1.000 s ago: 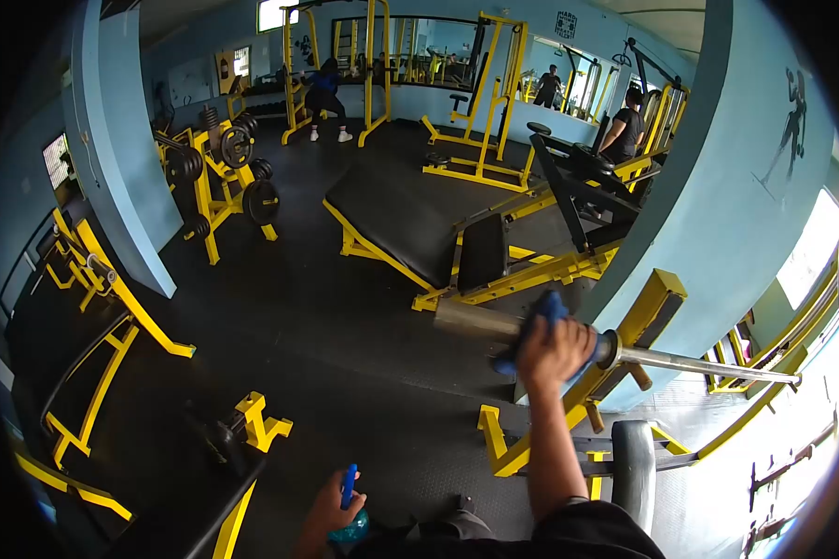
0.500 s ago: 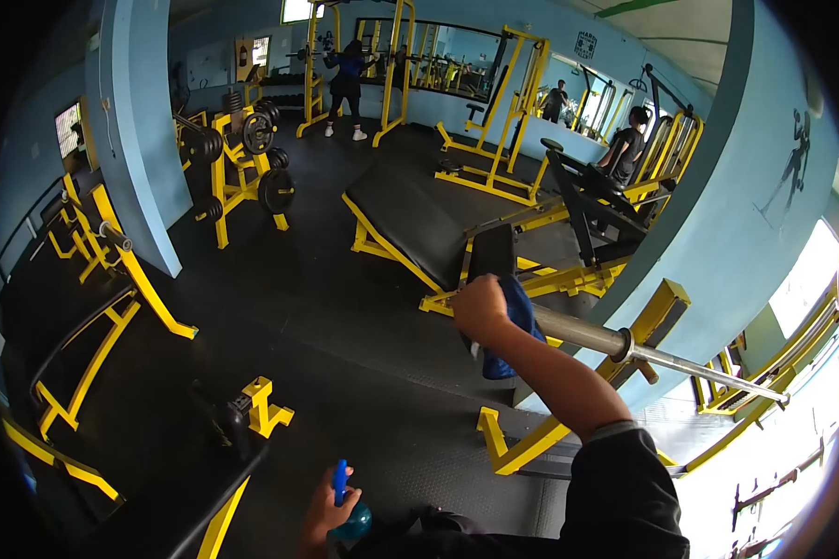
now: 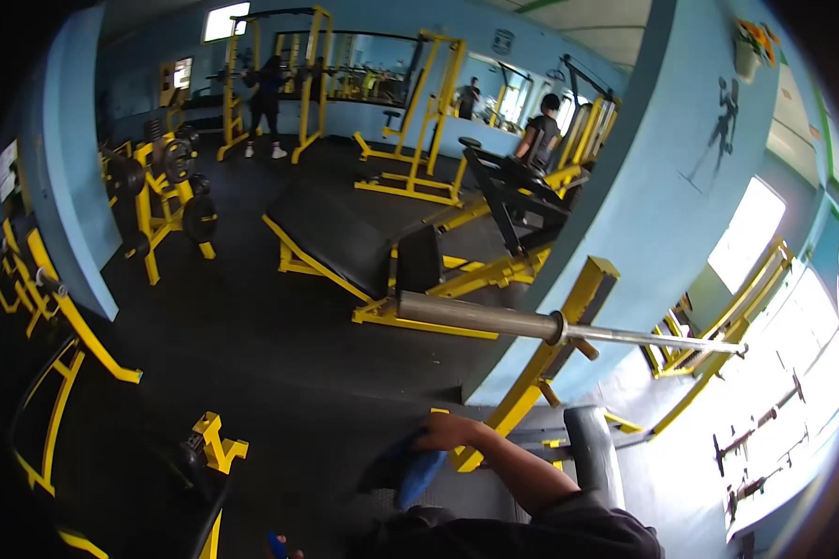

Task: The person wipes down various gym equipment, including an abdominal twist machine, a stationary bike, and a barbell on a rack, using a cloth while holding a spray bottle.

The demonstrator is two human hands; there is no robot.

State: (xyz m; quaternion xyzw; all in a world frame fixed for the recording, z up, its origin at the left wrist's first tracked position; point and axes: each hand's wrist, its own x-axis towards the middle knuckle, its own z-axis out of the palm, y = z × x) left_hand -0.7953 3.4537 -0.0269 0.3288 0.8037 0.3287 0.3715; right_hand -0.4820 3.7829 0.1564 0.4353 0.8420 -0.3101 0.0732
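My right hand [image 3: 449, 432] is closed on a blue cloth [image 3: 421, 477] that hangs below my fingers, low in front of my body. Above it the bare metal sleeve of a barbell [image 3: 480, 316] sticks out to the left from a yellow rack post [image 3: 569, 326]. The hand is apart from the bar. At the bottom edge only a bit of my left hand [image 3: 295, 554] shows, by the blue spray head of a spray bottle [image 3: 277, 545]. The rest of the bottle is out of view.
A black padded bench on a yellow frame [image 3: 331, 238] stands ahead. A plate rack [image 3: 163, 200] is at left, beside a blue pillar [image 3: 70, 168]. A grey pad [image 3: 594, 456] sits close on my right. One person [image 3: 267, 102] stands at a far rack, another [image 3: 541, 135] at a machine.
My right hand has come off the barbell sleeve and dropped down toward my body with the cloth. The view has turned right, and my left hand has slipped mostly out of the bottom.
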